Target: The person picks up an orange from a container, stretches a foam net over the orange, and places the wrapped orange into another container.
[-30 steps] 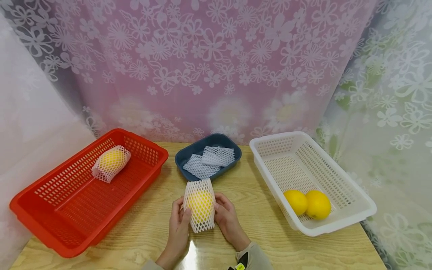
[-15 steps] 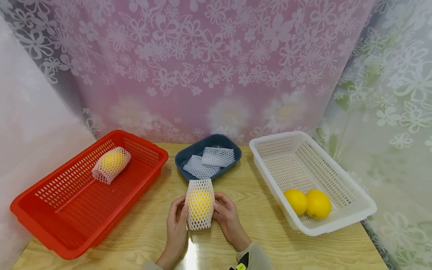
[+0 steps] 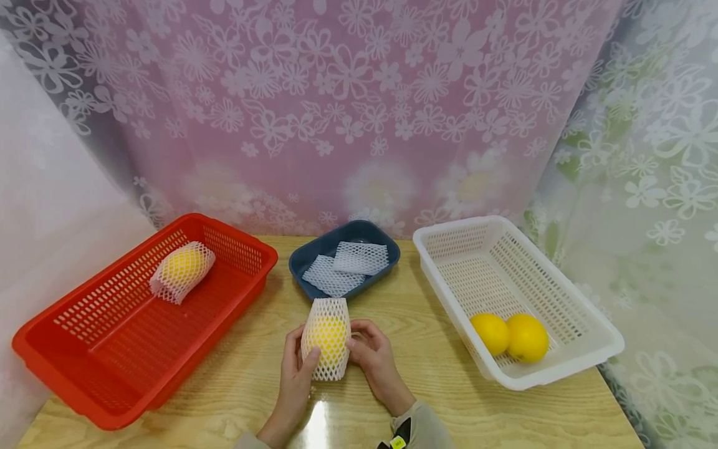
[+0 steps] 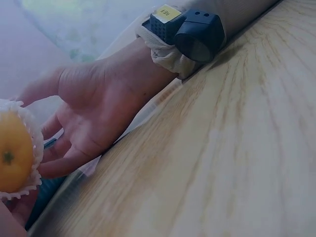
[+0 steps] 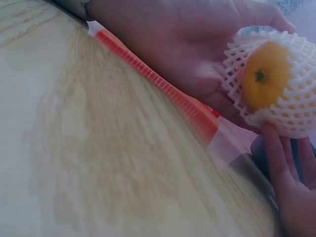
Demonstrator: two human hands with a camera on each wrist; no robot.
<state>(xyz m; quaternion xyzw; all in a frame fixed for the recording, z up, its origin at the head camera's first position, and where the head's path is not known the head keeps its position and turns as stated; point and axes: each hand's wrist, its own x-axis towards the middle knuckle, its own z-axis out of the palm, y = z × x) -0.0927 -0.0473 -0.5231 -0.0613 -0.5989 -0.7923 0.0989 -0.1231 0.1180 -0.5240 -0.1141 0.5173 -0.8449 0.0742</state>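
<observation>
A person's left hand point(image 3: 295, 368) curls round an orange point(image 5: 265, 79), thumb on the front of its white net point(image 3: 328, 340), while the right hand point(image 3: 377, 362) pinches the opposite side. The fruit is held over the desk point(image 3: 449, 405), between a red basket point(image 3: 215, 337) and a white basket point(image 3: 566, 373), near a blue tray point(image 3: 364, 231).

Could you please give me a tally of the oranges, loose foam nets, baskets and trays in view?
Bare oranges: 2, in the white basket
Netted oranges: 2, one in the red basket, one between the left hand and right hand
Loose foam nets: 2, in the blue tray
Baskets: 2
Trays: 1
Total: 9
</observation>
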